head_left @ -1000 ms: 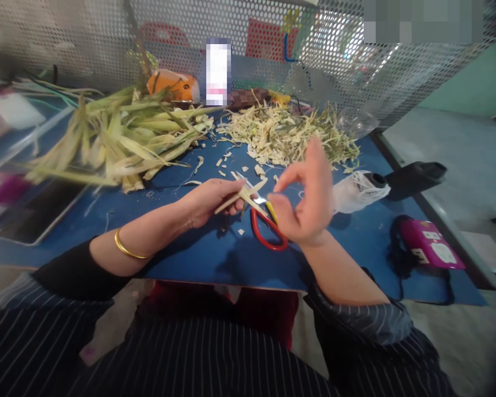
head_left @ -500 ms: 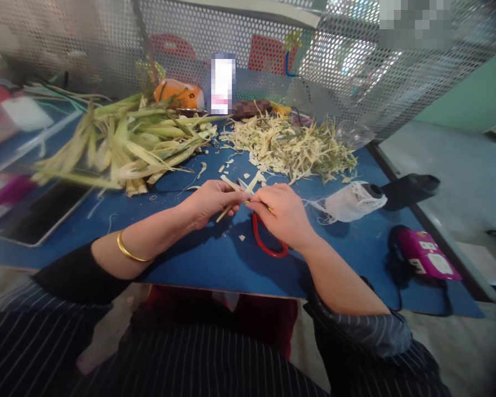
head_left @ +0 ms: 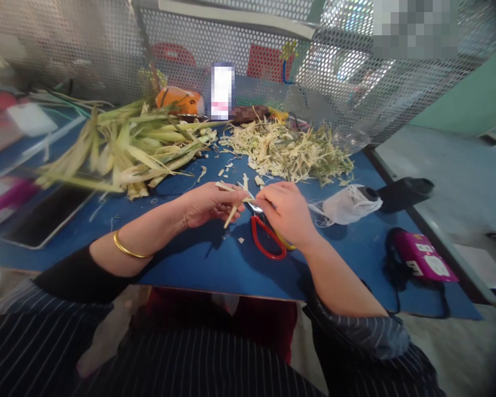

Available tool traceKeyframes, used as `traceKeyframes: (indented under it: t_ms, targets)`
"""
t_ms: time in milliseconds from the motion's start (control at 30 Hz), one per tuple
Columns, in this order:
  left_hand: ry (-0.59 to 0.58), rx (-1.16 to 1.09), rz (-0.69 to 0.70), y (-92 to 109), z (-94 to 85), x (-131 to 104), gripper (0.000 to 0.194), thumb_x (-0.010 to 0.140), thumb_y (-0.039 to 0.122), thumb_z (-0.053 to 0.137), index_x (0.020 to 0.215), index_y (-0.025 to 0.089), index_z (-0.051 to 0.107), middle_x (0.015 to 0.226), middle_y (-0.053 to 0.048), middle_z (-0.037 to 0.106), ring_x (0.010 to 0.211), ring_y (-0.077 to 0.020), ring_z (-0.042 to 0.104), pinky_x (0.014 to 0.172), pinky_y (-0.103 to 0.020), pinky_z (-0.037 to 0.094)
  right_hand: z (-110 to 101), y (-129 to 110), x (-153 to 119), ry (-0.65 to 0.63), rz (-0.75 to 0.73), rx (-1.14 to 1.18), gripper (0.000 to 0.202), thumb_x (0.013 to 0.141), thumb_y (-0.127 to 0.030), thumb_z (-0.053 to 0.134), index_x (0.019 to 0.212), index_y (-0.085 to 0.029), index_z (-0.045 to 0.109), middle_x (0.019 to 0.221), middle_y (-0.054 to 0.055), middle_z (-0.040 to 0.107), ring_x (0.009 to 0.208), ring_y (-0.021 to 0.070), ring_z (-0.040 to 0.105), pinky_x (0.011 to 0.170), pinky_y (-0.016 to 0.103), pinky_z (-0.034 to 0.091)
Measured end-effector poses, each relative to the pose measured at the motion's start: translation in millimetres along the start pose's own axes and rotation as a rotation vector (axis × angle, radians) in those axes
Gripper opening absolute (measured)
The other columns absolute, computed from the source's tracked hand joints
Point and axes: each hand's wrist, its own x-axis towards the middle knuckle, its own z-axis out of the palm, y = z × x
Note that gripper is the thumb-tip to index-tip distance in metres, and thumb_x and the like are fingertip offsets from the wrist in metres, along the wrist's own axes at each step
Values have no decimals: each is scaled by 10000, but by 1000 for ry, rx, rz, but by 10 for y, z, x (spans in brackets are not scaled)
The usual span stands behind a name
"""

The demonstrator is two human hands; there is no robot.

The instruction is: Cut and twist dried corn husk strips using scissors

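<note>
Pale strips of what looks like corn husk (head_left: 231, 216) cross each other between my two hands. My left hand (head_left: 206, 203) is closed, pinching the strips near where they cross. The fingers of my right hand (head_left: 287, 212) are closed at the right end of one strip, and its thumb and fingertips partly cover that end. Beneath the right hand, scissors (head_left: 254, 231) with red handles lie on the blue table (head_left: 182, 259); the hand hides part of them. Small pale scraps are scattered around.
A pile of long husks (head_left: 124, 149) lies at the back left, a heap of shredded strips (head_left: 289, 149) at the back right. White thread (head_left: 347, 205), a black spool (head_left: 407, 196) and a magenta device (head_left: 427, 256) stand right. A lit screen (head_left: 222, 91) leans against perforated metal.
My right hand has shifted slightly right, uncovering more of the scissors. The crossed strips have turned a little in my left hand. The view has tilted slightly.
</note>
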Motion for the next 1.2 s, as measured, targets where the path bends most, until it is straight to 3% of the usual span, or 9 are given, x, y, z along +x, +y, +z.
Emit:
traceKeyframes:
  t_ms: [133, 233, 533, 600, 700, 800, 867, 1033, 1200]
  targets:
    - [42, 154, 60, -27, 7, 10, 223, 672, 278, 771, 726, 138, 606, 559, -8, 584, 466, -91, 532, 445, -198, 390, -5, 7, -3, -72, -63, -15, 228, 930, -333, 485, 769, -194, 567, 741, 2, 645, 707, 144, 557, 914, 334, 334]
    - [-9, 185, 62, -20, 1, 25, 161, 686, 221, 737, 664, 131, 606, 531, -16, 568, 454, -91, 508, 438, -208, 393, -48, 25, 0, -117, -94, 31, 236, 929, -321, 488, 746, -196, 567, 706, -8, 631, 670, 132, 544, 931, 335, 331]
    - [-6, 173, 22, 13, -20, 16, 149, 704, 224, 732, 682, 139, 611, 530, -8, 576, 440, -87, 520, 418, -190, 375, 18, 42, 0, -85, -65, 30, 243, 927, -380, 486, 815, -203, 609, 778, 11, 667, 767, 156, 593, 897, 340, 374]
    - [46, 137, 92, 42, -50, 38, 167, 700, 249, 750, 740, 141, 629, 550, -7, 598, 450, -91, 539, 430, -190, 401, 48, 41, -4, 23, 12, 7, 249, 915, -413, 496, 953, -199, 619, 887, 51, 676, 867, 194, 605, 866, 351, 402]
    - [208, -57, 380, 151, -156, 104, 201, 727, 275, 739, 856, 147, 653, 639, -11, 653, 557, -107, 609, 570, -221, 506, 52, 42, -10, 284, 139, 18, 331, 901, -416, 515, 1131, -185, 574, 996, 96, 648, 941, 221, 596, 836, 357, 440]
    - [342, -249, 518, 223, -254, 173, 161, 752, 237, 713, 867, 147, 645, 809, -40, 715, 704, -127, 666, 696, -254, 543, 38, 21, -15, 385, 181, 91, 263, 899, -363, 531, 1088, -196, 603, 935, 71, 654, 894, 200, 606, 836, 342, 451]
    - [359, -284, 486, 188, -236, 187, 161, 744, 198, 716, 875, 143, 641, 827, -46, 724, 736, -135, 677, 726, -264, 545, 46, -19, -17, 326, 203, 172, 198, 898, -345, 534, 984, -206, 647, 901, 49, 673, 864, 184, 616, 819, 321, 450]
    - [212, -202, 397, -46, 49, 118, 308, 713, 213, 755, 979, 123, 628, 783, -65, 733, 730, -165, 686, 741, -307, 539, 160, -163, -8, 42, 357, 429, 298, 868, -435, 553, 745, -187, 663, 722, 15, 672, 685, 150, 602, 675, 272, 429]
    - [226, -232, 333, -115, 170, 89, 366, 660, 177, 790, 979, 108, 625, 761, -61, 728, 682, -143, 668, 687, -269, 519, 234, -253, 8, -46, 440, 592, 286, 876, -338, 532, 656, -172, 608, 614, -8, 615, 607, 121, 565, 654, 247, 412]
